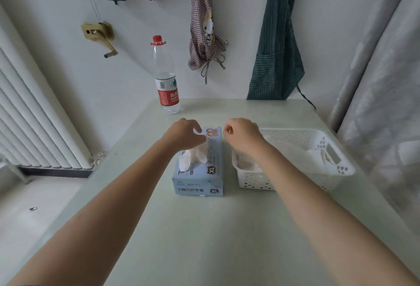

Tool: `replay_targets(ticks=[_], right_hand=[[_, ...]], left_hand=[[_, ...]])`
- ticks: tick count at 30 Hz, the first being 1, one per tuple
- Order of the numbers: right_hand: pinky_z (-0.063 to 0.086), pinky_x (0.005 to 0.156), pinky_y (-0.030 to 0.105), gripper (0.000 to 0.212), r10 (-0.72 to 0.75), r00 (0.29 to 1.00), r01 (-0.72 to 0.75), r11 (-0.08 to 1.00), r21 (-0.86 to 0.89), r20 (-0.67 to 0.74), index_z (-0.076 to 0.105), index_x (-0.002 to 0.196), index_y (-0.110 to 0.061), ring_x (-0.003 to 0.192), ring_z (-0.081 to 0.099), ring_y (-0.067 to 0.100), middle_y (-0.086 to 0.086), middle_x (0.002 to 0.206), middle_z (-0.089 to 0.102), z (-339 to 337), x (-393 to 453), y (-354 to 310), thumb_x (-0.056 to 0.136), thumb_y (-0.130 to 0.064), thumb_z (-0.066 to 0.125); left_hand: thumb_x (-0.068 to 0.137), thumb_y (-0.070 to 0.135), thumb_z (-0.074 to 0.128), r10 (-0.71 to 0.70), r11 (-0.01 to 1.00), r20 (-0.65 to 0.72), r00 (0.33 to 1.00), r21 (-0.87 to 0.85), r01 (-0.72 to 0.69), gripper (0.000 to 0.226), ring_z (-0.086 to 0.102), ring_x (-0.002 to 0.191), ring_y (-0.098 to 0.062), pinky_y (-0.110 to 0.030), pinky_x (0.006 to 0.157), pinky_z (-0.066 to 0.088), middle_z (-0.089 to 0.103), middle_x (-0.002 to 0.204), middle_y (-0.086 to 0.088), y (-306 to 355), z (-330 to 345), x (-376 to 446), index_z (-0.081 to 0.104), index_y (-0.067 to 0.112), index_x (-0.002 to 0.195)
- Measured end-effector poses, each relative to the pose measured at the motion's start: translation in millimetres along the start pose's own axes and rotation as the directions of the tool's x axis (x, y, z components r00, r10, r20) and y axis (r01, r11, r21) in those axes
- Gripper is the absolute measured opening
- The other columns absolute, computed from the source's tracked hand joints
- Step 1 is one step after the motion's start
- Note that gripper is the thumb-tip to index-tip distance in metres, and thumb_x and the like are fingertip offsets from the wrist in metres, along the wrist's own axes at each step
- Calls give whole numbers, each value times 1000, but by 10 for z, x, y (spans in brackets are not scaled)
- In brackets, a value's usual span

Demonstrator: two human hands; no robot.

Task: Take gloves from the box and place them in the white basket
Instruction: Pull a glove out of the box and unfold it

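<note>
A light blue glove box (205, 176) marked XL lies in the middle of the table. A white glove (193, 157) sticks out of its top opening. My left hand (184, 135) is over the far part of the box, fingers pinched on the top of that glove. My right hand (243, 134) hovers between the box and the white basket (336, 160), fingers curled with nothing visible in them. The basket stands right of the box and holds some white gloves (311, 156).
A plastic water bottle (166, 81) with a red cap stands at the table's far left. Aprons hang on the wall behind (276, 42). A white radiator (34, 115) is at the left, a curtain (381, 94) at the right.
</note>
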State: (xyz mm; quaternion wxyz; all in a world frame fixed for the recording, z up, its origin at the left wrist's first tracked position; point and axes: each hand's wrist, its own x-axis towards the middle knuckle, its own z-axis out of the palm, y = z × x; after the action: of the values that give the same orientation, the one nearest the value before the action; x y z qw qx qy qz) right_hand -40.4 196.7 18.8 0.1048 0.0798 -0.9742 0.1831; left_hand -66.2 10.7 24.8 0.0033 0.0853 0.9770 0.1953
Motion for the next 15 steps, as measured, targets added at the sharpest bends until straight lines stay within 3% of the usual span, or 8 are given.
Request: replay_targets(ticks=[3,5,7,9,12,15], right_hand=[[49,85,38,19,-64,972,20,981,191,226,66,89,-19,88,60,18,-8,92,63,101,36,-297,90,-36,60],[51,83,36,11,-87,950,46,989,144,299,65,89,-23,91,60,17,-7,94,62,167,34,-401,85,-33,67],[51,80,34,5,-80,954,49,993,111,289,63,83,-24,91,60,19,-7,89,60,223,40,-435,83,-26,68],[50,77,33,12,-56,970,24,990,138,237,60,76,-25,88,60,19,-6,86,60,226,43,-438,85,-23,67],[51,81,35,3,-21,987,-6,985,170,157,62,88,-22,90,59,19,-6,90,61,192,69,-414,87,-23,65],[48,75,32,21,-13,989,-25,967,255,146,56,102,-22,85,58,16,-7,88,57,163,64,-441,87,-29,68]], left_hand=[[83,33,71,-3,999,64,998,-41,6,27,55,90,-16,-26,74,45,57,98,3,-221,-11,-81,69,20,106],[84,25,69,-1,993,24,1000,-121,4,16,59,81,-14,-22,63,45,64,89,3,-293,3,-111,74,14,96],[85,20,68,-26,967,-51,998,-254,12,10,61,72,-13,-19,58,44,67,81,3,-352,7,-130,74,11,87],[87,22,68,-48,942,-128,991,-336,2,10,59,70,-11,-19,57,43,64,72,8,-381,-14,-153,71,16,80],[89,27,66,-74,922,-236,969,-386,-23,14,61,76,-15,-25,64,46,66,76,6,-376,-68,-163,74,17,83],[90,28,66,-57,913,-301,952,-402,-72,18,59,74,-14,-24,65,42,66,79,4,-289,-125,-161,76,13,89]])
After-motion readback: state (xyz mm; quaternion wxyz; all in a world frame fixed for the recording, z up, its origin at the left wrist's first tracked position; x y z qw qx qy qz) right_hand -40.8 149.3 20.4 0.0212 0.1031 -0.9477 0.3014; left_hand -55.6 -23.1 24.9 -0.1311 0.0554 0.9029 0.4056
